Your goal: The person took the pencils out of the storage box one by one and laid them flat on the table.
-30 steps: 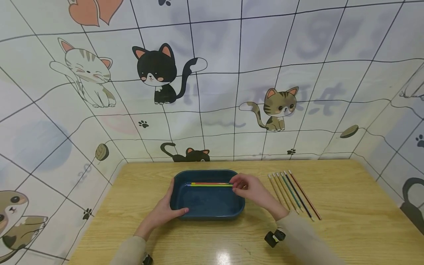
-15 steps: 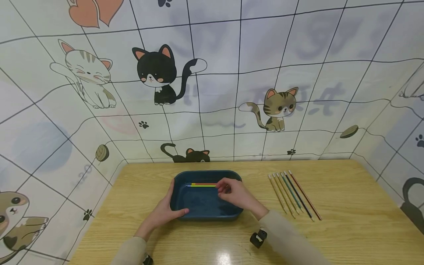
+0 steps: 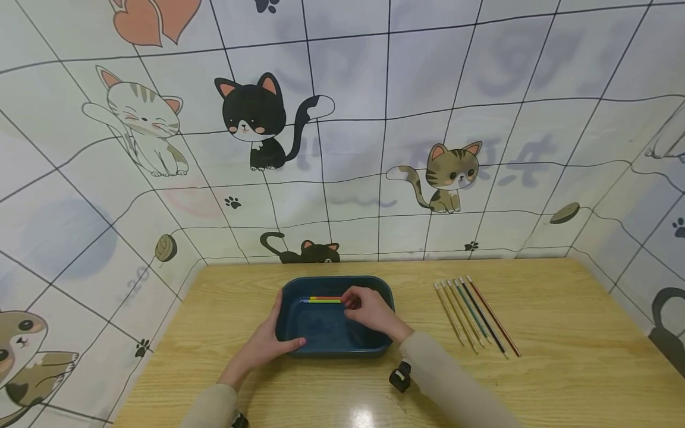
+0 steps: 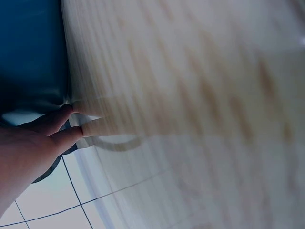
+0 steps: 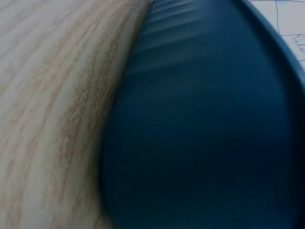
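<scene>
In the head view, a dark blue tray (image 3: 321,336) stands on the wooden table, with a red-and-yellow pencil (image 3: 324,298) and a lime-green pencil (image 3: 324,301) lying side by side inside. My left hand (image 3: 264,343) rests at the tray's front left corner, fingers along the outer left wall, thumb straight over the near rim. Inside the tray, my right hand (image 3: 370,312) has bent fingers at the two pencils and covers their right part. Whether it pinches them is hidden. The left wrist view shows the left fingers against the tray; the right wrist view shows only the tray's outer wall.
To the tray's right, several pencils (image 3: 475,318) lie slanted in a row on the table (image 3: 578,333). A fabric backdrop (image 3: 353,148) printed with cats and a grid rises behind and at both sides of the table.
My right hand has moved left along the pencils, from their right ends to nearer their middle, covering more of them. The pencils' left ends stay put. My left hand has hardly moved.
</scene>
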`<action>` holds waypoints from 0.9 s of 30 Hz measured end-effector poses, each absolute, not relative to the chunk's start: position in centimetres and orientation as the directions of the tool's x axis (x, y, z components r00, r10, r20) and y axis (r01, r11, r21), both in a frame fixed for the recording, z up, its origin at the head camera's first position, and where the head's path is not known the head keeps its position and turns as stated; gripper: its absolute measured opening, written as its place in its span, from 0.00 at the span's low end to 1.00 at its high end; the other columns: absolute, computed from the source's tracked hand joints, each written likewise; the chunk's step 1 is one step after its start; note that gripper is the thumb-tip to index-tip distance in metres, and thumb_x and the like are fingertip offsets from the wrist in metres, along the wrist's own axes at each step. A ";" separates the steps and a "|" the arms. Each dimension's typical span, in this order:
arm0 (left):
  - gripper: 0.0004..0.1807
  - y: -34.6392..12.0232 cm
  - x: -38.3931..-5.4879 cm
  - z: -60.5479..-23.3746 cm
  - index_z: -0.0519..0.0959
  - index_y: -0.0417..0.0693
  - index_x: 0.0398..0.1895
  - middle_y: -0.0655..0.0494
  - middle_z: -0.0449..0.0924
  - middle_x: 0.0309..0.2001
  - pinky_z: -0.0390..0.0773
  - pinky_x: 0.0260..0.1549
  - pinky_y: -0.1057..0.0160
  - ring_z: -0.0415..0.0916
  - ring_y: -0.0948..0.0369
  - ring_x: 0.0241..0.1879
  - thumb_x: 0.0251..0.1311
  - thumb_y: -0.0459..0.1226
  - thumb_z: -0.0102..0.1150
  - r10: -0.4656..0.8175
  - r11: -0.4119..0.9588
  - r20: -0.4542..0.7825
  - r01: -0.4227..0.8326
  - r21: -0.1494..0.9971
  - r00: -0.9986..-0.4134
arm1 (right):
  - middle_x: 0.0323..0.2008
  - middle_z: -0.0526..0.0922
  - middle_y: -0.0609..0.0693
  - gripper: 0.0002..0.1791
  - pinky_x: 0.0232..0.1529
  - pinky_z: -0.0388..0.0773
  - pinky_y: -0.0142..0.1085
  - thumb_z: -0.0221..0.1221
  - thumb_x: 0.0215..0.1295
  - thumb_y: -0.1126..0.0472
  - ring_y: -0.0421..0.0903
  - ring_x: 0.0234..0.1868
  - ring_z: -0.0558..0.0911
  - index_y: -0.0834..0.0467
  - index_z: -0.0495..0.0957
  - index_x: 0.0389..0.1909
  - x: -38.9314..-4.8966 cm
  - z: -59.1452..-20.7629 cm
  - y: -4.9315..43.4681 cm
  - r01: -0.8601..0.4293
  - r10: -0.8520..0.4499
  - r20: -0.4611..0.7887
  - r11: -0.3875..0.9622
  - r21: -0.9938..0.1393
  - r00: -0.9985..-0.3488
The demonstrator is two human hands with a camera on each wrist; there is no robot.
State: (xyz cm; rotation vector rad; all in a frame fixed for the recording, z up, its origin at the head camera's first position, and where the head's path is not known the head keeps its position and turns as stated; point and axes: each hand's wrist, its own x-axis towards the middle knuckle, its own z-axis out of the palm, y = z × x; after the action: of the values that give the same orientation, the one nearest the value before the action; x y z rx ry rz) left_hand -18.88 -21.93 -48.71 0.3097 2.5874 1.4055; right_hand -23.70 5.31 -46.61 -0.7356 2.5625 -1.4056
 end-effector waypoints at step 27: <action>0.66 -21.9 -18.9 -48.6 0.30 0.49 0.77 0.44 0.33 0.76 0.46 0.67 0.43 0.38 0.45 0.73 0.50 0.46 0.73 0.264 0.518 -0.067 0.083 0.851 -0.962 | 0.40 0.82 0.55 0.15 0.46 0.76 0.44 0.65 0.57 0.69 0.51 0.42 0.79 0.66 0.79 0.46 -25.6 -47.9 4.9 -0.313 -0.497 0.009 0.533 -0.786 -0.868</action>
State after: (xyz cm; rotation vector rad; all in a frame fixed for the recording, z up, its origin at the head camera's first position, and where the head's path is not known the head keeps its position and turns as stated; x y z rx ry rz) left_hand -18.87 -21.87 -48.59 0.2972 2.5683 1.4255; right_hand -25.64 4.90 -47.92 -0.6854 2.5554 -1.2450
